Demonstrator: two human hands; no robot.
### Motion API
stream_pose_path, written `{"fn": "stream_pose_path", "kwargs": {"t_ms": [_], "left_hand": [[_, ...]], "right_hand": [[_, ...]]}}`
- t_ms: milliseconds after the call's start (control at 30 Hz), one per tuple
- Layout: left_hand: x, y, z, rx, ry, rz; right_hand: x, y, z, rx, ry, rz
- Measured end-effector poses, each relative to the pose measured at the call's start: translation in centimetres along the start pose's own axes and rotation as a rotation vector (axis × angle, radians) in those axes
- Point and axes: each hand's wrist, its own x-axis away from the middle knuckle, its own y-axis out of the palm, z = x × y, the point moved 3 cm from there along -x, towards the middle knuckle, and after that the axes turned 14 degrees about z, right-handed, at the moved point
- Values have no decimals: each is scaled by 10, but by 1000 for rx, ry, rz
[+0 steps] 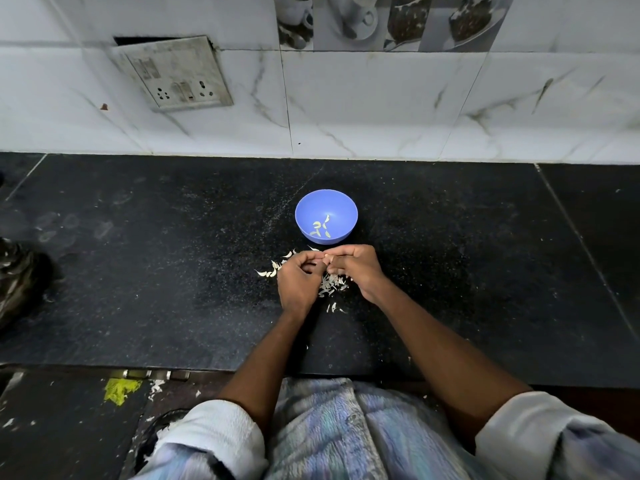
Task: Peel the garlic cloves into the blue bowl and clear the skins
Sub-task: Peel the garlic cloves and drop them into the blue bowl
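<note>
Just in front of the blue bowl (326,216), between the two hands, a garlic clove is being worked, though the clove itself is too small and too hidden by the fingers to make out. The left hand (298,282) curls its fingers inward in a narrow grip, and the right hand (353,266) meets it fingertip to fingertip with a tight pinch; both seem to hold the same clove, one steadying and one picking at the skin.

To do this step well, I judge the steadying hand should keep the clove pinned near its root end while the other lifts the skin at the tip and strips it along the length, not across. The hands hover just above the table (173,271), near the bowl's front rim, so the bare clove needs only a short reach forward to drop in.

The bowl holds a few pale peeled cloves (320,228) at its bottom. Loose skins (330,285) lie in a heap under and between the hands, with more skins (273,268) scattered to the left, touching the table. Letting fresh skin fall onto that same heap will make the later sweep easier; flicking it risks landing flakes in the bowl.

Behind the bowl stands a tiled wall with a socket plate (176,74).
</note>
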Motion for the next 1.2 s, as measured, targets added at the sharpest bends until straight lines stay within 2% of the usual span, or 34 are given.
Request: {"fn": "stream_pose_path", "kwargs": {"t_ms": [200, 500, 733, 933, 1033, 1200], "left_hand": [[1, -7, 5, 30, 82, 34], [4, -20, 6, -113, 301, -51], [2, -23, 9, -183, 425, -85], [2, -19, 11, -287, 556, -51], [5, -18, 12, -278, 560, -60], [6, -19, 10, -142, 432, -20]], "right_hand": [[5, 0, 0, -39, 83, -100], [9, 3, 3, -21, 188, -200], [10, 1, 1, 19, 183, -186], [8, 2, -2, 32, 166, -158], [7, 3, -4, 13, 140, -179], [7, 6, -5, -44, 114, -182]]}}
